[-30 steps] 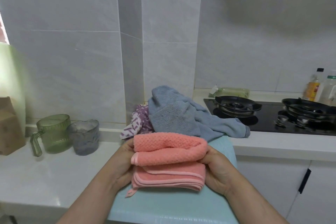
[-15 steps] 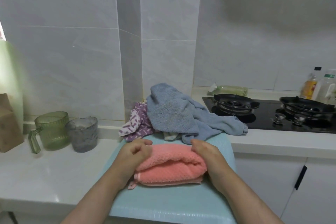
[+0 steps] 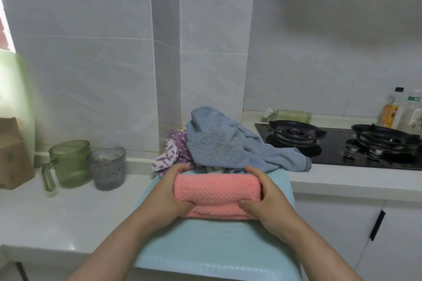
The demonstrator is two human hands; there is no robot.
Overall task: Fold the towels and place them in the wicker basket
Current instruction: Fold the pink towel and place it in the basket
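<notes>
Folded pink towel [image 3: 217, 194] on pale blue mat [image 3: 212, 246], left hand [image 3: 166, 196] and right hand [image 3: 271, 201] fingers grasping its ends, blue towel [image 3: 226, 143] heaped at 12 o'clock

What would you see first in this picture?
The bright pink towel, folded into a thick bundle, sits in the middle on a pale blue surface, with the left hand and right hand gripping its two ends. Right behind it lies a crumpled blue towel, with a purple patterned cloth at its left. Off to the left, a green mug and a grey mug stand side by side.
</notes>
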